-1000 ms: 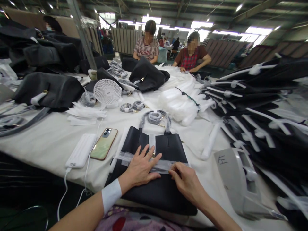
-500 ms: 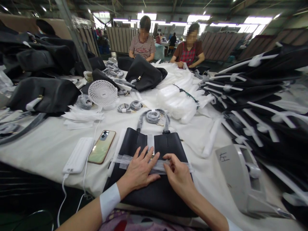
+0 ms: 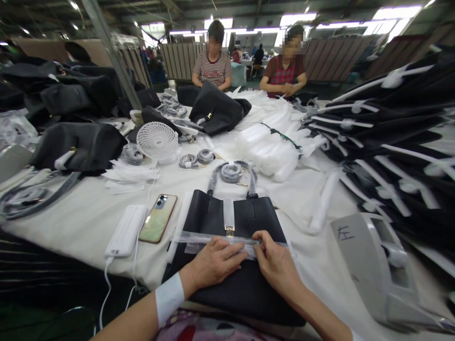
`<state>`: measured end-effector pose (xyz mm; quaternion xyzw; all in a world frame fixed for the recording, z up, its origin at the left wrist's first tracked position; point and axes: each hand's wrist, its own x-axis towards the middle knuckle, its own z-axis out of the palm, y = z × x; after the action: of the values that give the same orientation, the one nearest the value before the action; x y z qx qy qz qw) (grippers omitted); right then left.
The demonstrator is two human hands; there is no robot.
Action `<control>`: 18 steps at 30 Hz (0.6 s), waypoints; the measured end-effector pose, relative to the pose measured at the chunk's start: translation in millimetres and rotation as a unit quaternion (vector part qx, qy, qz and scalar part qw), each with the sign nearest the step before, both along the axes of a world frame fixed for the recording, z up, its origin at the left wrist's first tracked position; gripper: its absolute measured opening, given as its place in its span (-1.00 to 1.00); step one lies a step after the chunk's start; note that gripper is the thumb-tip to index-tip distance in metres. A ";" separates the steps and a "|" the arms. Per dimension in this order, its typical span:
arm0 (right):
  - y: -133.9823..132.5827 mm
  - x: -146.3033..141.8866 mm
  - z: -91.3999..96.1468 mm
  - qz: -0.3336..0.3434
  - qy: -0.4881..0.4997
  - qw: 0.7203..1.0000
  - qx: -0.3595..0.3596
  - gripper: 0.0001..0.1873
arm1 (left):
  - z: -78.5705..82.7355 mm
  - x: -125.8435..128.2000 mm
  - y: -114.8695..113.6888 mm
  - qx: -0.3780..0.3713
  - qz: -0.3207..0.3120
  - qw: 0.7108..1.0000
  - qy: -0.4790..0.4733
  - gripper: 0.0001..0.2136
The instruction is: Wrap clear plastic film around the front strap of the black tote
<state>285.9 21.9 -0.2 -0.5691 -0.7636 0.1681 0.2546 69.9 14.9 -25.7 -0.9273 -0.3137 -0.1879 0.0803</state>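
A black handbag (image 3: 201, 213) lies flat before me, its wrapped handles (image 3: 253, 182) pointing away. Across its front runs a translucent plastic strip (image 3: 199, 238), just below a gold clasp (image 3: 229, 231). My left hand (image 3: 216, 265) rests on the bag and the strip's lower edge, fingers stretched out and holding nothing. At the strip's right part, my right hand (image 3: 277, 260) has thumb and forefinger closed on the plastic; its other fingers are curled. A coiled, wrapped strap (image 3: 231, 171) sits within the loop of the handles.
Left of the bag lie a phone (image 3: 158, 218), a white power bank (image 3: 126, 230) and a small fan (image 3: 157, 142). A tape dispenser (image 3: 355, 255) stands at right, below stacked black bags (image 3: 412, 142). White wrapping (image 3: 266, 147) is heaped behind. Two people sit across the table.
My left hand has slid down toward me, uncovering the gold clasp, its fingers now closer together. My right hand stays at the strip. The view has shifted slightly.
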 end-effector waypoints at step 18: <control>2.1 5.6 -7.7 0.007 0.041 0.999 0.023 -0.80 | -17.5 41.1 -31.4 -0.047 0.118 0.992 -0.010 -0.42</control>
<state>291.5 24.0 -7.9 -0.5500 -0.7603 0.1752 0.2978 111.0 -16.5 -43.2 -0.8846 -0.4302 -0.1712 0.0549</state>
